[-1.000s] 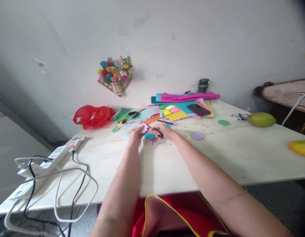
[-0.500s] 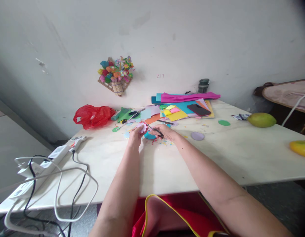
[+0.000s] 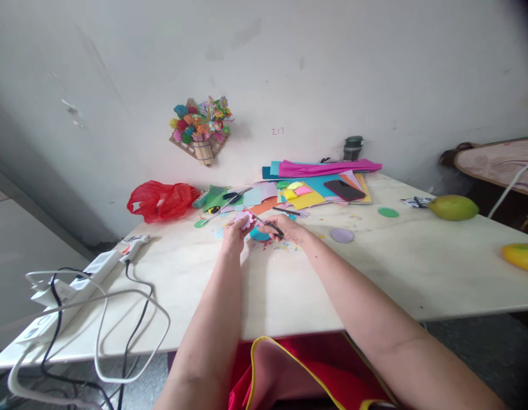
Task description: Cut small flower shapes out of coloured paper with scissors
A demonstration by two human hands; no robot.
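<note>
My left hand (image 3: 234, 234) pinches a small scalloped paper piece (image 3: 243, 220), pale lilac with a pink-red edge. Dark-handled scissors (image 3: 273, 229) are in my right hand (image 3: 287, 228), their blades pointing up and left at the paper's right side. Under the hands lies a blue paper piece (image 3: 259, 234), with tiny coloured scraps (image 3: 285, 246) scattered around it. A green disc (image 3: 201, 223) lies left of my left hand, and a lilac disc (image 3: 342, 235) is right of my right hand.
Behind the hands are coloured paper sheets (image 3: 319, 188), a phone (image 3: 344, 190), a pen (image 3: 287, 211) and a second pair of scissors (image 3: 232, 197). A red plastic bag (image 3: 161, 200) and a power strip (image 3: 82, 290) with cables sit left. A green mango (image 3: 453, 207) lies right.
The scalloped paper in my left hand has turned or shifted slightly to the left. Everything else looks the same.
</note>
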